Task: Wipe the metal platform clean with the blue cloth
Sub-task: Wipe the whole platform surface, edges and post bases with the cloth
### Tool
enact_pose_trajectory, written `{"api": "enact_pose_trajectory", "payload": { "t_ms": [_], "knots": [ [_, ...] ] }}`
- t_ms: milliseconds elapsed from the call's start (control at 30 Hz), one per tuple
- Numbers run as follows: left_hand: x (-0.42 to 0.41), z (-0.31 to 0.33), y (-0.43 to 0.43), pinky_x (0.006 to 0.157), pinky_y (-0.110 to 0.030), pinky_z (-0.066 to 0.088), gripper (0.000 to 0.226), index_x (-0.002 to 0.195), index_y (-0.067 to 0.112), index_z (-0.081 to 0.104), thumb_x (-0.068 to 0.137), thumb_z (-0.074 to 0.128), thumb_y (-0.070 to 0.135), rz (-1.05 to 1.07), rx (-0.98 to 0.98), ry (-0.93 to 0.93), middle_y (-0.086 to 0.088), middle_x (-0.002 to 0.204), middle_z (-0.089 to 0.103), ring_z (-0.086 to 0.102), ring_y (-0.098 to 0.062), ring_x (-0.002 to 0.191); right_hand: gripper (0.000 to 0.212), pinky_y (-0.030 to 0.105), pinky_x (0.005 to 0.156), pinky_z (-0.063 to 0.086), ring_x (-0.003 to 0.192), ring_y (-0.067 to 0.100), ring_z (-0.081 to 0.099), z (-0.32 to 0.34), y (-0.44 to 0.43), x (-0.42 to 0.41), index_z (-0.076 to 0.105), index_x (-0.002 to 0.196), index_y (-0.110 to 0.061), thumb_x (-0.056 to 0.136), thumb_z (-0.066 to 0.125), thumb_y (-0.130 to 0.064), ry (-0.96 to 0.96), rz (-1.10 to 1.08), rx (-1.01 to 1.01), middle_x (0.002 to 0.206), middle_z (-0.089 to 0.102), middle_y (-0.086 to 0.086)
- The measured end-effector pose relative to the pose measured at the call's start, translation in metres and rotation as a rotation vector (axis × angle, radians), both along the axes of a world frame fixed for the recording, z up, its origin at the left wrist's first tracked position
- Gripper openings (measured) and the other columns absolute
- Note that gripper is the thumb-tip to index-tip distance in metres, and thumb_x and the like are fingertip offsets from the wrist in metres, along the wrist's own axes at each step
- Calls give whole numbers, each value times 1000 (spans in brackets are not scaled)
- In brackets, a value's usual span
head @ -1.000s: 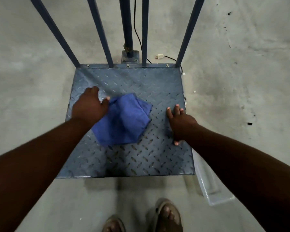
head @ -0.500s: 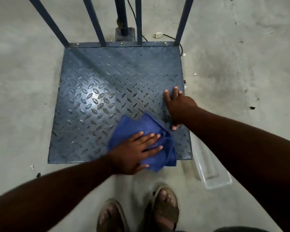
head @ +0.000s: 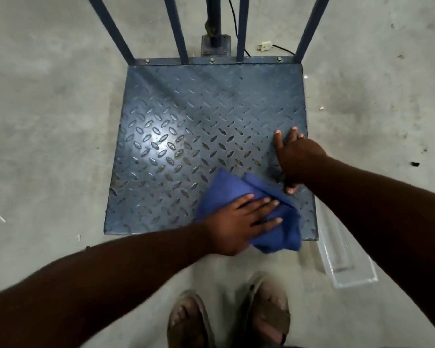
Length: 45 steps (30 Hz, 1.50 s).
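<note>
The metal platform [head: 176, 126] is a blue-grey tread plate lying on the concrete floor, with a bright glare patch left of its centre. A crumpled blue cloth [head: 281, 232] lies at the platform's near right corner and hangs over the front edge. My left hand [head: 239, 222] presses flat on the cloth, fingers spread and pointing right. My right hand [head: 294, 159] rests palm down on the plate near the right edge, just beyond the cloth, holding nothing.
Blue metal bars [head: 178, 28] and a post [head: 214, 21] rise from the platform's far edge. A black cable with a white plug [head: 264, 45] lies behind. A clear plastic tray [head: 342, 257] sits on the floor at the right. My sandalled feet [head: 266, 312] stand before the front edge.
My left hand has dragged the cloth from the platform's middle left down to the near right corner, over the front edge. My right hand has stayed planted near the right edge.
</note>
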<state>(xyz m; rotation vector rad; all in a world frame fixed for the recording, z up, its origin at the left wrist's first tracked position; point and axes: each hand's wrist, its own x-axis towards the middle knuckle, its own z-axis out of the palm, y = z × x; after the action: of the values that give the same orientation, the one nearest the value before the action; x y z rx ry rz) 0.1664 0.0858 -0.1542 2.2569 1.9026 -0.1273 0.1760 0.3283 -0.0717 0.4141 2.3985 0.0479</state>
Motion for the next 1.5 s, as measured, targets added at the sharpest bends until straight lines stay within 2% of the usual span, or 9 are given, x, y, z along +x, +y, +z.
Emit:
{"api": "enact_pose_trajectory", "payload": {
  "t_ms": [167,467,600,800,967,1133,1200,1300,1500],
  "knots": [
    [10,2,39,133,-50,8,82,168,19,34,99,56,60,70,40,-168,-15,176,24,24,-31,162,131,55,113,42,147,55,34,1,0,-4,-11,163,-2,81,86,-35,-9,51,39,161,6,47],
    [-139,10,-123,131,-54,16,86,171,17,22,103,38,68,392,17,-11,-17,178,12,20,-35,164,171,53,116,40,152,52,25,7,-11,-12,-28,158,-5,54,100,-49,-138,1,69,163,-8,42],
    [-172,12,-181,131,-58,15,94,172,16,8,101,28,75,751,-48,-30,-21,177,9,15,-40,164,174,51,115,42,152,50,27,8,-9,-10,-31,157,-6,52,101,-51,-140,13,81,163,-10,41],
    [-178,4,-105,131,-57,12,97,171,7,11,101,23,74,1277,25,-4,-30,174,10,13,-45,163,171,51,116,40,154,50,23,8,-16,-14,-32,156,-5,56,99,-51,-145,22,75,163,-11,41],
    [-134,12,-62,133,-57,6,97,172,15,0,102,28,74,855,12,-76,-24,177,-5,0,-39,165,172,50,116,41,154,49,24,10,-19,-12,-34,154,-4,56,100,-49,-125,-20,54,163,-13,41],
    [-42,4,-47,131,-56,12,82,168,19,35,100,57,61,42,31,-237,-15,177,18,18,-32,164,170,49,115,43,155,47,22,13,-24,-7,-33,156,-8,57,99,-50,-123,-6,43,164,-15,38],
    [-60,7,-61,131,-54,12,79,168,23,34,102,53,61,-60,59,-201,-10,179,15,18,-27,165,169,50,115,42,156,47,18,13,-22,-12,-34,156,-9,58,100,-44,-103,-25,57,164,-18,36],
    [-125,7,-106,131,-54,15,78,170,27,26,104,43,64,183,92,-104,-10,179,14,19,-27,165,169,50,117,40,156,50,16,13,-17,-17,-36,154,-7,59,100,-41,-117,-19,43,163,-19,38],
    [-238,11,-147,126,-59,24,87,171,12,17,103,22,65,1227,68,-53,-30,171,26,30,-47,157,167,54,119,35,153,55,18,9,-22,-21,-32,153,2,62,98,-47,-140,-113,46,160,-15,45]
  ]
}}
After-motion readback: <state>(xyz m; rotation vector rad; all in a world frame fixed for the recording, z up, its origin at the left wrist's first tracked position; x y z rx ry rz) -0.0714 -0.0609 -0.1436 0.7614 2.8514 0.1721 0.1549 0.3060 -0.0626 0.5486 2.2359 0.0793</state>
